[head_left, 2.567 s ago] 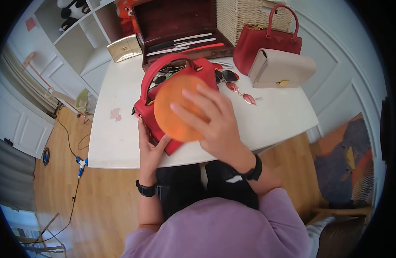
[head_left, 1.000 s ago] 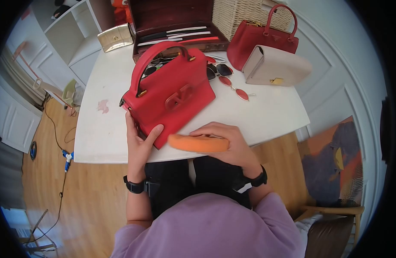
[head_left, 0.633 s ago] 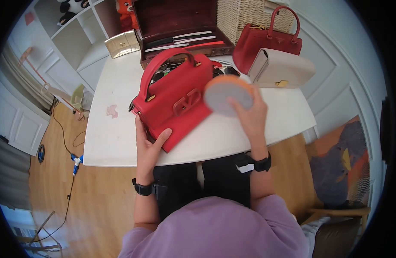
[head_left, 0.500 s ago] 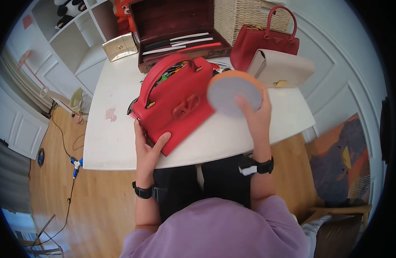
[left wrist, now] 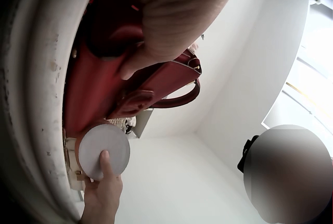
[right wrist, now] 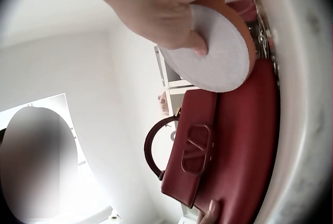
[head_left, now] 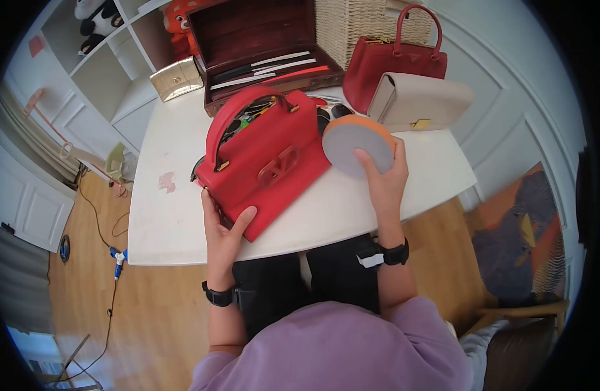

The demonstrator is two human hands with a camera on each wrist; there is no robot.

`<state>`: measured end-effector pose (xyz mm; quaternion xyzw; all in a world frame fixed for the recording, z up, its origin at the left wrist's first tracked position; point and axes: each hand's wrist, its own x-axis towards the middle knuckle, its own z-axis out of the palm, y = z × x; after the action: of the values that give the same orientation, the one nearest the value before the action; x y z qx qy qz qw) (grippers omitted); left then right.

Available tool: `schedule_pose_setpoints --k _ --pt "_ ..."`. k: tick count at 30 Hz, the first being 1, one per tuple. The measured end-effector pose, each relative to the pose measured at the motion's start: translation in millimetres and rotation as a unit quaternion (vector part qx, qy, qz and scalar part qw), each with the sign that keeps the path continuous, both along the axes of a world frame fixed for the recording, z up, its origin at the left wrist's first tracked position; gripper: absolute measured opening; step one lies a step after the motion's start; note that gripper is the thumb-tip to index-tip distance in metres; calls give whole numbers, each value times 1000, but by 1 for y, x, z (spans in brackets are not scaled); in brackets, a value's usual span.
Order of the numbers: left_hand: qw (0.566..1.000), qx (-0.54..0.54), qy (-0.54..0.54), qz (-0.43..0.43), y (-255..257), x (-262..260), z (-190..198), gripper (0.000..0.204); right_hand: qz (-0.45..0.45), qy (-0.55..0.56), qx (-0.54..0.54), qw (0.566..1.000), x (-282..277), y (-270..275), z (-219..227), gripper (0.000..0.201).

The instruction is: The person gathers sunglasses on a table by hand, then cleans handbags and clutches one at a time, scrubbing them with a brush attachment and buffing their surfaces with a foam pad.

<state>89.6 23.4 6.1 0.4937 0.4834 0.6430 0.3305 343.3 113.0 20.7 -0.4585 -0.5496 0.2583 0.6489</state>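
Observation:
A red handbag (head_left: 274, 166) with a raised V emblem and a top handle stands slanted on the white table. My left hand (head_left: 225, 225) grips its lower left corner, thumb on the front and fingers round the side. My right hand (head_left: 388, 179) pinches a round orange pad (head_left: 357, 144) with a flat grey face, the thumb pressed on the grey side. The pad is raised beside the bag's right end, grey face toward me. In the right wrist view the pad (right wrist: 221, 52) overlaps the bag's upper edge; its orange side faces away.
Behind the bag are sunglasses (head_left: 339, 111) and an open brown case (head_left: 267, 72) with strips inside. A gold clutch (head_left: 177, 79) stands back left; a dark red handbag (head_left: 404, 72) and a beige clutch (head_left: 417, 101) stand right, before a wicker basket (head_left: 349, 29).
The right hand has taken the pad from the bag's front, down near the table edge, then up to its right, turning the grey face toward me. The left hand keeps its grip on the bag.

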Motion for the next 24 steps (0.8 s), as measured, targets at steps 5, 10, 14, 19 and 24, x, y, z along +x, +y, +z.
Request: schedule_pose_setpoints --k 5,10,14,19,24 --pt "1000 12 -4 -7 1 -1 -3 78 256 -65 36 964 -20 -29 -6 41" --pt "1000 11 -13 -19 0 -1 0 78 195 -143 -40 970 -27 -24 -4 44" --pt "1000 7 -2 -20 0 -2 0 78 82 -117 -18 990 -2 -8 -3 41" --pt "1000 -3 -9 -19 -1 0 0 81 116 77 43 989 -9 -21 25 39" --pt "1000 5 9 -21 -2 -7 -8 82 268 -124 118 948 -60 -39 43 41"
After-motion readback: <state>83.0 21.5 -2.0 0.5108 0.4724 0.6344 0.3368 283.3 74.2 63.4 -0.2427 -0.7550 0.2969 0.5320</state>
